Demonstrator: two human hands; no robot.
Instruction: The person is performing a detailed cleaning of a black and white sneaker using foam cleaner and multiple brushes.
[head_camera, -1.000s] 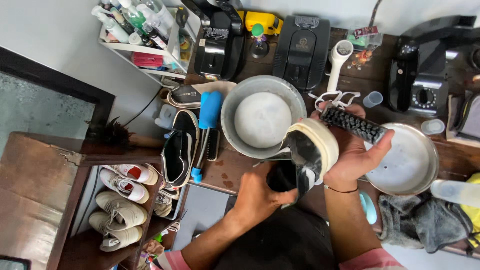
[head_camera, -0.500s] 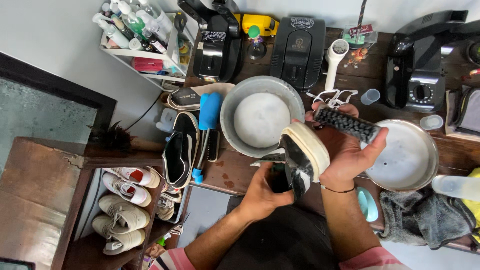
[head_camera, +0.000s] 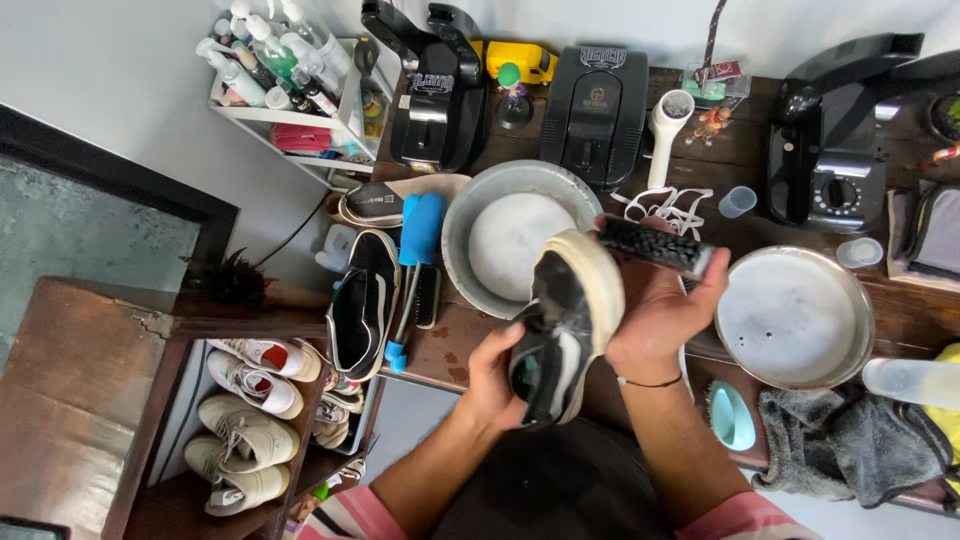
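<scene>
We see the left hand (head_camera: 495, 375) clenched around a black sneaker (head_camera: 560, 325) with a cream sole, held above the counter (head_camera: 455, 345) edge near the frame's centre. At the sneaker's two o'clock, the right hand (head_camera: 660, 310) grips a black brush (head_camera: 655, 245), bristles up, touching the sole's rim. A metal basin (head_camera: 480, 215) of soapy water sits at eleven o'clock; a second basin (head_camera: 795, 320) lies at three o'clock.
</scene>
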